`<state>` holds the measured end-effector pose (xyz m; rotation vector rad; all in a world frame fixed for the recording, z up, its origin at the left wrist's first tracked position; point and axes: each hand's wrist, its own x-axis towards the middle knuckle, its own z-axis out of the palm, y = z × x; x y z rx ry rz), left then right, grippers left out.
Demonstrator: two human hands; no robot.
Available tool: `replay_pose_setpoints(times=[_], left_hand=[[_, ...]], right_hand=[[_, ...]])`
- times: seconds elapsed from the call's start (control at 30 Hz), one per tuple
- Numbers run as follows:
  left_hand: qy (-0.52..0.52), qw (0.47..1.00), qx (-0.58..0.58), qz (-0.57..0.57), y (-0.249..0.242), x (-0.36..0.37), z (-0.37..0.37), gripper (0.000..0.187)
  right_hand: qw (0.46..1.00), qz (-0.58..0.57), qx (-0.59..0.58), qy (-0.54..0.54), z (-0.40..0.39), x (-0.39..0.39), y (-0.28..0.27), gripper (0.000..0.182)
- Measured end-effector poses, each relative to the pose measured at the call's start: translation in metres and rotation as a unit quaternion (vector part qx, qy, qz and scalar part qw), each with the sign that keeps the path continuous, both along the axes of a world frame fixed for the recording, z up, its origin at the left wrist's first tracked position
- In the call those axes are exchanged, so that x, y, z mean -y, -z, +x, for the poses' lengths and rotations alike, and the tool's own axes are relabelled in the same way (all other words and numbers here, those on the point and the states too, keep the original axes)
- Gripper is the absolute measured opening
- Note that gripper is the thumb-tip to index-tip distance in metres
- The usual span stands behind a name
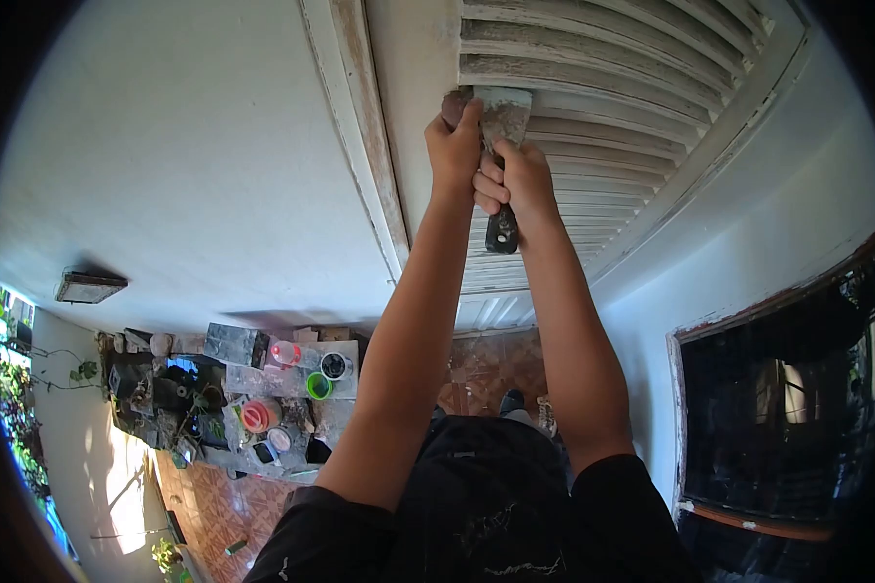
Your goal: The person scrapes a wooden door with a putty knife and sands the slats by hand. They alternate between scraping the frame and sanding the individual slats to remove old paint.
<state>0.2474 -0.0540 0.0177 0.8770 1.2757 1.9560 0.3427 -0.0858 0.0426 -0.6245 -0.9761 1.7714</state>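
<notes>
My right hand [523, 180] is wrapped round the black handle of a putty knife [504, 115]. Its wide, paint-smeared blade points up at the lower slats of a white louvered door [593, 97], beside the door's frame. Close by on the left, my left hand [453, 151] is closed on a small dark brown piece [455, 105], which looks like folded sandpaper. That piece sits against the pale wooden frame and next to the blade. Paint on the slats looks worn and patchy.
Below left, a cluttered table [335, 413] bears a green cup [319, 386], a pink-lidded container [285, 353] and a red tub [257, 416]. A dark window [778, 389] is on the right. A light fixture [90, 287] hangs on the left wall above the tiled floor [476, 364].
</notes>
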Motion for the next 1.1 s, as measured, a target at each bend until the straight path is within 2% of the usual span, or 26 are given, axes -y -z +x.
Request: replay_pose_setpoints(times=[0.13,0.37,0.5,0.6,0.7,0.83,0.97,1.0,1.1], left_hand=[[-0.01,1.0,0.009,0.025,0.012,0.0,0.009,0.032],[-0.024,0.998,0.045,0.03,0.012,-0.001,0.017,0.031],[-0.054,0.998,0.01,0.031,0.005,-0.003,0.016,0.033],[-0.018,0.999,0.045,-0.008,-0.002,0.01,0.017,0.033],[-0.032,0.999,0.031,0.025,0.004,0.007,0.016,0.033],[-0.023,0.999,0.046,0.012,-0.004,0.005,0.013,0.032],[-0.022,1.0,0.008,0.005,0.005,0.01,0.011,0.033],[-0.03,0.999,0.019,0.033,0.004,0.006,0.012,0.032],[-0.011,0.999,0.035,-0.003,-0.007,0.005,0.01,0.031]], right_hand=[[0.998,-0.016,0.049,0.021,0.009,0.019,-0.001,0.019],[0.997,-0.013,0.07,0.0,0.017,0.013,-0.003,0.017],[0.997,0.002,0.071,-0.024,0.02,0.008,-0.011,0.016],[0.997,-0.008,0.071,-0.01,0.018,0.015,-0.006,0.017],[0.997,-0.019,0.068,-0.012,0.017,0.015,-0.009,0.02],[0.999,-0.008,0.043,-0.016,0.015,0.007,0.001,0.016],[0.999,-0.019,0.045,-0.019,0.014,0.012,-0.003,0.023],[0.999,-0.006,0.046,-0.021,0.013,0.009,-0.003,0.024],[0.999,0.0,0.036,-0.023,0.013,0.004,0.001,0.028]])
